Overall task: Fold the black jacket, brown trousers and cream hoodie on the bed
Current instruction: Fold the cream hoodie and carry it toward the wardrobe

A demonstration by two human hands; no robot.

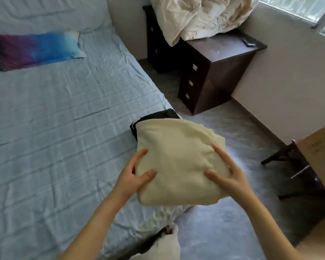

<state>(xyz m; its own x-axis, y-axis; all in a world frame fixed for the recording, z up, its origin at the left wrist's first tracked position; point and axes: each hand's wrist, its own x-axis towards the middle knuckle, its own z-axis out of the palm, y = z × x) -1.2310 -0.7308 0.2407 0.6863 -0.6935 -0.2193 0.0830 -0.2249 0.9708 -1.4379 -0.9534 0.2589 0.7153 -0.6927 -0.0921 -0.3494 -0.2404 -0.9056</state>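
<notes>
Your bed [54, 128] carries the folded cream hoodie [176, 158] at its near corner, atop a black jacket [158, 114]. It looks soft, light and slumpy, so support its edges. Your left hand [135, 177] and right hand [227, 175] clasp its sides, each grip half-closed on fabric

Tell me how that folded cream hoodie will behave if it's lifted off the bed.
The hoodie looks soft and thick, so it would likely sag at unsupported edges. Its surface dimples under the right hand, suggesting it squashes rather than resists. With the left hand also on its side, it probably keeps its fold; one-handed, it may unfold.
</notes>
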